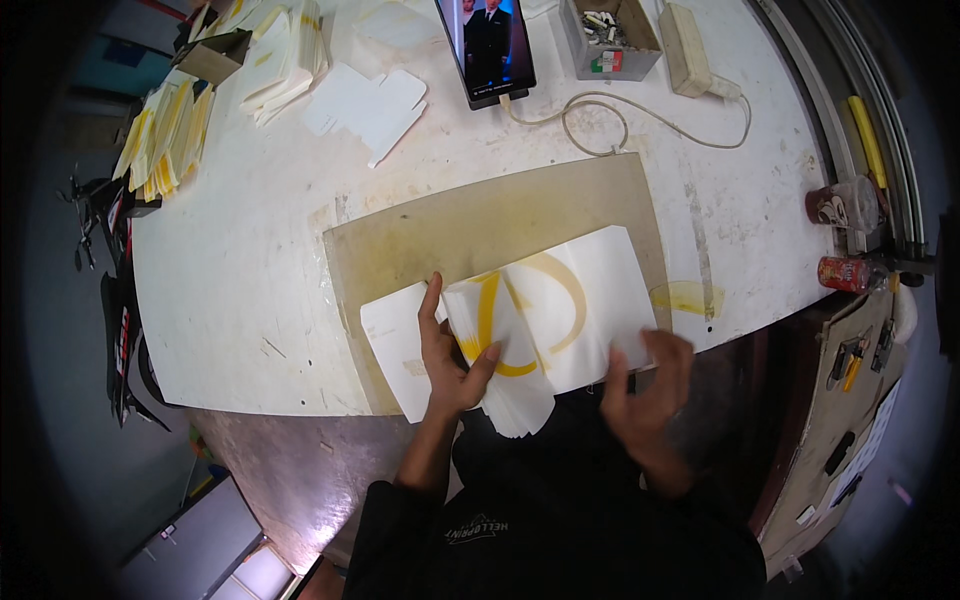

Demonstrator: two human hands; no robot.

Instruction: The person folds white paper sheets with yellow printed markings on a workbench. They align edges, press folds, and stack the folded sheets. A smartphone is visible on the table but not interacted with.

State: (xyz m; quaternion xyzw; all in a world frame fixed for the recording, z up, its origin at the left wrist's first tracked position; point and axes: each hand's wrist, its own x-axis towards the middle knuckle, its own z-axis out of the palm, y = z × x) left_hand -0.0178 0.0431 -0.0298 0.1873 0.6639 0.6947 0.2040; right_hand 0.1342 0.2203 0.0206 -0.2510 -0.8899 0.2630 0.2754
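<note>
a small print or packaging workshop: a scuffed white counter [240,270] bears a glue-stained brown board [480,215], with stacks of flat die-cut cartons [165,135] at 10 o'clock, a box of small parts [608,35] at 1 o'clock, and hand tools [852,362] hung at 4 o'clock.

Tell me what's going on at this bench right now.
A person at a white worktable handles a stack of white die-cut sheets with yellow curved print, lying on a brown board. The left hand presses on the stack's left part, thumb under a lifted sheet; the right hand grips its right edge. More sheets are piled at the far left corner.
</note>
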